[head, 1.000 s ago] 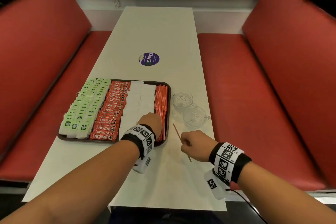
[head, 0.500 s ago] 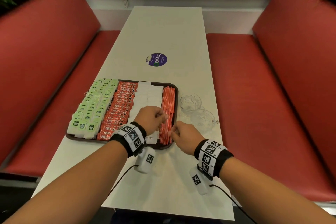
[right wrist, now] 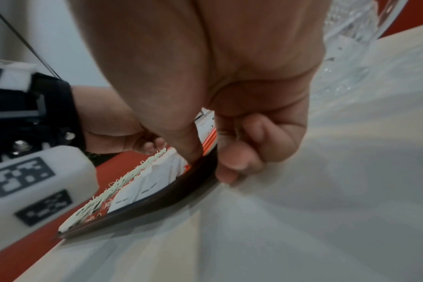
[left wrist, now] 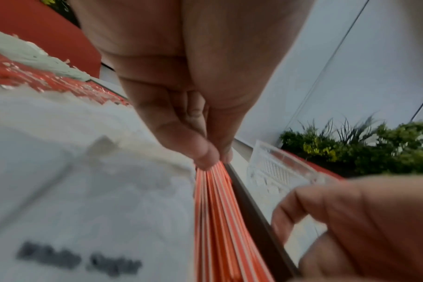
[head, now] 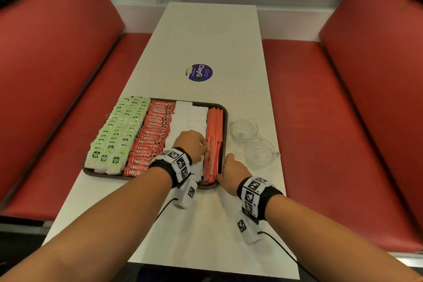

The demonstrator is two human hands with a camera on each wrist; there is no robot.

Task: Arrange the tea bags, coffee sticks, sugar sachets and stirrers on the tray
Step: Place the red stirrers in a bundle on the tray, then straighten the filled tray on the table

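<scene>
A dark brown tray (head: 225,117) holds rows of green tea bags (head: 121,128), red coffee sticks (head: 153,135), white sugar sachets (head: 190,117) and orange stirrers (head: 215,126). My left hand (head: 206,146) lies over the sachets, its thumb and fingertips pinching the left side of the stirrers (left wrist: 220,209). My right hand (head: 223,167) is at the tray's near right corner. Its thumb reaches over the rim (right wrist: 181,190) and its curled fingers press the outside, resting on the table.
Two cut-glass cups (head: 243,129) (head: 259,152) stand just right of the tray, close to my right hand. A purple round sticker (head: 199,72) lies further up the white table. Red benches (head: 320,121) flank both sides.
My right hand carried a single stirrer from the table to the tray and now holds the tray's corner. The left hand slid right onto the stirrers.
</scene>
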